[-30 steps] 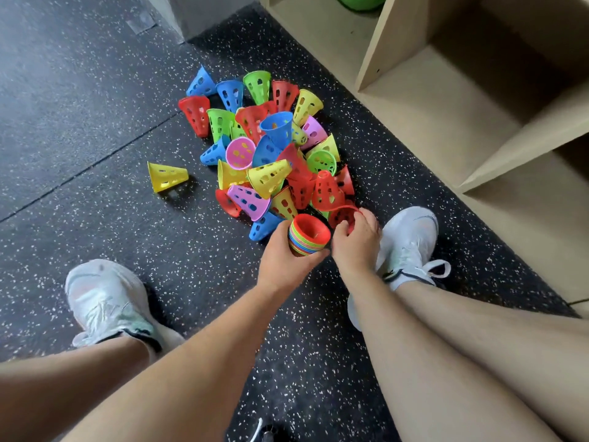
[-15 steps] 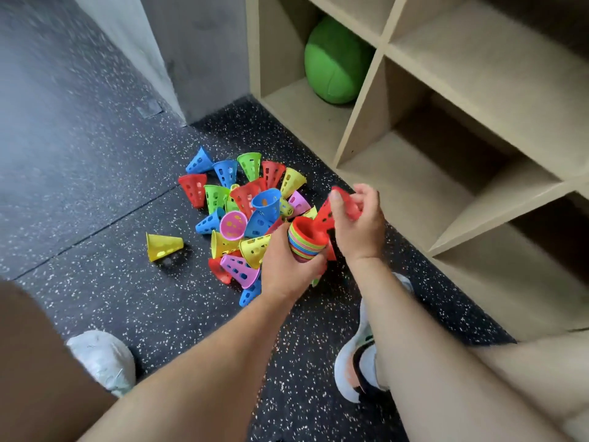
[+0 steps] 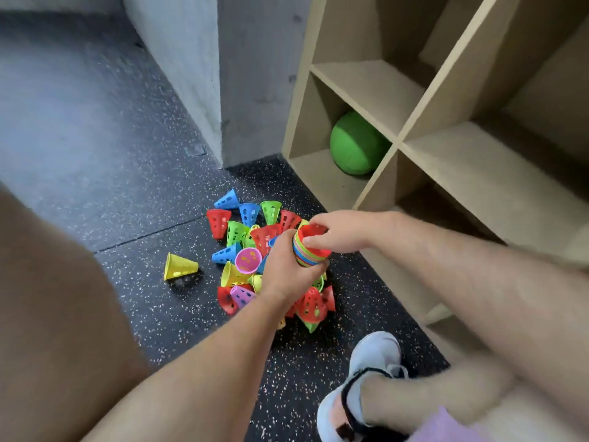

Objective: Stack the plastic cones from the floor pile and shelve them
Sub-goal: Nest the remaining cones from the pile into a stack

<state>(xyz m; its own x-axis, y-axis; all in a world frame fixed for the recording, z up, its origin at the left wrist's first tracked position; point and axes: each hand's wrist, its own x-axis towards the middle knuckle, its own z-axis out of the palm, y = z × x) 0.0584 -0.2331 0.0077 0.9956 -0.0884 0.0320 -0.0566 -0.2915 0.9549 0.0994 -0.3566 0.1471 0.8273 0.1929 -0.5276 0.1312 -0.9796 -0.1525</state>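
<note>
A pile of small perforated plastic cones (image 3: 248, 244) in red, blue, green, yellow and pink lies on the dark speckled floor. My left hand (image 3: 283, 269) grips a nested stack of coloured cones (image 3: 310, 255), held above the pile with its mouth up. My right hand (image 3: 338, 232) pinches the red cone (image 3: 314, 232) on top of that stack, thumb on its rim. One yellow cone (image 3: 178, 266) lies apart, left of the pile.
A beige cubby shelf (image 3: 395, 141) stands right of the pile, with a green ball (image 3: 357, 145) in one lower compartment. A grey concrete pillar (image 3: 220, 74) rises behind. My shoe (image 3: 363, 378) is on the floor at the near right.
My right hand picked a red cone off the floor and brought it onto the stack in my left hand. The view has tilted up toward the shelf.
</note>
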